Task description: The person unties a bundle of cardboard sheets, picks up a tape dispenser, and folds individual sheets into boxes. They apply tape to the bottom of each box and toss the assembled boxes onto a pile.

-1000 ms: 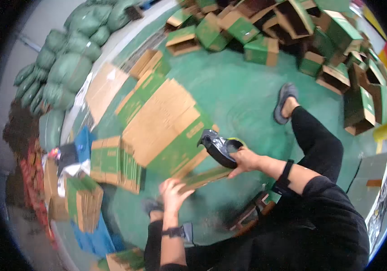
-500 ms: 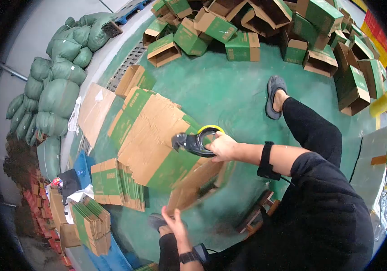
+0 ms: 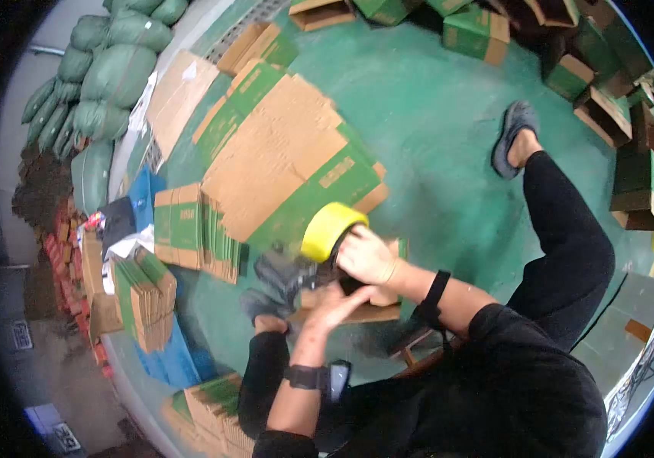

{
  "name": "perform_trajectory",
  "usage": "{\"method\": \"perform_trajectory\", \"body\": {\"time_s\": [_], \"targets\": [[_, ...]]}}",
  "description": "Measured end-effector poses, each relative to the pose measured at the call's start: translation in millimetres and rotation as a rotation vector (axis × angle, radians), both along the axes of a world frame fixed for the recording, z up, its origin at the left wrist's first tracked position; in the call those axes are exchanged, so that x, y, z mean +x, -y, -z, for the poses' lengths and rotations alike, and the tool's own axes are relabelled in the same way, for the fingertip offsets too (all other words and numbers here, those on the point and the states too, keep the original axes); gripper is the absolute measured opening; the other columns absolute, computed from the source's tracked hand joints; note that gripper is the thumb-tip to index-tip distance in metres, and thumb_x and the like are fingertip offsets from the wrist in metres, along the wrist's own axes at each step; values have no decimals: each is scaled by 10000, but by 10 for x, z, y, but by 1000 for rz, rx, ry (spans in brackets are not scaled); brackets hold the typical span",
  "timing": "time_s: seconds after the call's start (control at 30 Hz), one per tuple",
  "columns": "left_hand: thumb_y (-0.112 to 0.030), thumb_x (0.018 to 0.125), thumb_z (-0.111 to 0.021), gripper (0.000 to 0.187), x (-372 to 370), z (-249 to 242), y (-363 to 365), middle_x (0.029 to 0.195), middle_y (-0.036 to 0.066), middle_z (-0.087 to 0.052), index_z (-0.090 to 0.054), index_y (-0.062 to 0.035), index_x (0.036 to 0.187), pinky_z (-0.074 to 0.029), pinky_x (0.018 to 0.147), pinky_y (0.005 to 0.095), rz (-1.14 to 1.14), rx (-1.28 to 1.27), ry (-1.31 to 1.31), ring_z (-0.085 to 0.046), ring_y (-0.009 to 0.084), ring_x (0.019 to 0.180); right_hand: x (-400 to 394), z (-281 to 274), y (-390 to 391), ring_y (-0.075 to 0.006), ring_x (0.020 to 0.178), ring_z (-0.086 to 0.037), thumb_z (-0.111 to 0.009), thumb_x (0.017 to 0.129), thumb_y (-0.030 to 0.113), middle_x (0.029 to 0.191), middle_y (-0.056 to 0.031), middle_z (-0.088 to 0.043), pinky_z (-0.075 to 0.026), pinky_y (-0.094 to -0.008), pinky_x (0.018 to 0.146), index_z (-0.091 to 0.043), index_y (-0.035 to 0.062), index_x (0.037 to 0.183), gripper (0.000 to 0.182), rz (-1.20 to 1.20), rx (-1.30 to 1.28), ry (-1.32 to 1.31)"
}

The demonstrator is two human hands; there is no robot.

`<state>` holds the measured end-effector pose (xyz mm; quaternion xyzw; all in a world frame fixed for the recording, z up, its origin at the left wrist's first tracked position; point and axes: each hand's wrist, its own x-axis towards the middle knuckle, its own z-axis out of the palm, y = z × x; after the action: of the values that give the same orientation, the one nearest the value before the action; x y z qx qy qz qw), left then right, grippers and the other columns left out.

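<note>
My right hand [image 3: 366, 256] grips a tape dispenser [image 3: 332, 231] that carries a wide yellow roll; its dark front end is smeared by motion. Just below, my left hand [image 3: 333, 307] has its fingers stretched out flat, the thumb apart, overlapping a cardboard box [image 3: 384, 307] between my legs. Both hands are close together over this box and hide much of it. Beyond them, a stack of flattened green and brown cartons [image 3: 273, 145] lies on the floor.
Bundles of folded cartons [image 3: 178, 233] stand at the left, one bundle [image 3: 143, 294] on a blue surface. Green sacks [image 3: 121, 72] are piled by the wall. Made-up boxes [image 3: 476, 32] lie across the far floor and right side. A grey box [image 3: 628, 317] stands at my right.
My right hand has brought the tape dispenser down and toward me, turning the yellow roll into view. My left hand has moved up from the box's edge to beside my right. My view has shifted.
</note>
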<state>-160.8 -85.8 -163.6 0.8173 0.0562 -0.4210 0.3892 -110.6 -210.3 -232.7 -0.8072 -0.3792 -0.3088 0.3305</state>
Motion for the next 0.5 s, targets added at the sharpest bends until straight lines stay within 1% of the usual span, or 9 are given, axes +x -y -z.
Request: {"method": "perform_trajectory", "body": {"time_s": [0.03,0.1,0.17,0.23,0.3,0.37,0.43,0.47,0.5], "targets": [[-616,613,-619,1123,-209,343,33,1306,296,-277,-86,87,1309,-61,1047,454,131,352,171,-135,382,1278,-1,16,-15,-188,750,-500,-509,600,138,742,-41,-500,-390,-352,777,-500,68,752,167,13,-64,-39],[-624,543,-664,1205,-244,687,160,1301,290,-292,-41,49,1326,-14,1046,452,155,493,41,-121,415,1273,86,-146,47,-198,779,-508,-602,567,208,770,-50,-519,-374,-378,786,-490,58,810,306,-27,-40,-129],[-557,516,-720,1122,35,579,251,1262,235,-392,-167,-8,1323,-169,1037,418,298,506,-72,-302,356,1225,246,-228,27,-288,758,-526,-686,605,249,706,-115,-536,-366,-407,791,-489,40,777,335,159,-138,-381],[-569,474,-714,1043,13,1065,0,1177,188,-499,-320,-34,1278,15,955,630,248,241,-131,-383,315,1187,509,-268,77,-306,791,-535,-683,620,257,713,-173,-561,-360,-423,761,-508,42,809,335,244,-213,-677],[-558,469,-716,905,-66,1172,4,1132,153,-539,-454,-70,1184,17,951,640,157,248,-95,-435,305,1141,231,-26,62,-301,823,-534,-676,631,231,774,-178,-570,-357,-427,776,-530,36,878,347,286,-114,-754],[-482,554,-713,663,-81,820,109,1051,151,-584,-566,-65,1048,-324,941,447,327,424,29,-523,290,1030,-188,200,43,-270,907,-534,-669,634,204,868,-170,-580,-347,-426,847,-537,28,997,424,203,21,-637],[-510,634,-634,539,-201,410,-57,1045,134,-586,-616,-115,1001,-316,938,448,401,586,138,-525,320,1012,-345,571,110,-267,998,-511,-649,640,162,967,-140,-576,-306,-433,930,-520,54,1095,486,124,-170,-608],[-452,648,-645,470,-300,186,-204,994,137,-600,-626,-108,967,-353,901,425,174,542,197,-528,320,996,-295,886,91,-269,1074,-469,-621,650,128,1061,-123,-554,-248,-440,984,-527,96,1102,463,120,-194,-480],[-365,706,-620,367,-461,153,-436,924,142,-611,-630,-75,931,-379,864,411,-57,500,424,-531,317,981,-307,986,113,-355,970,-484,-598,553,69,911,-198,-543,-261,-461,971,-560,-47,869,340,127,-221,-507]]}}
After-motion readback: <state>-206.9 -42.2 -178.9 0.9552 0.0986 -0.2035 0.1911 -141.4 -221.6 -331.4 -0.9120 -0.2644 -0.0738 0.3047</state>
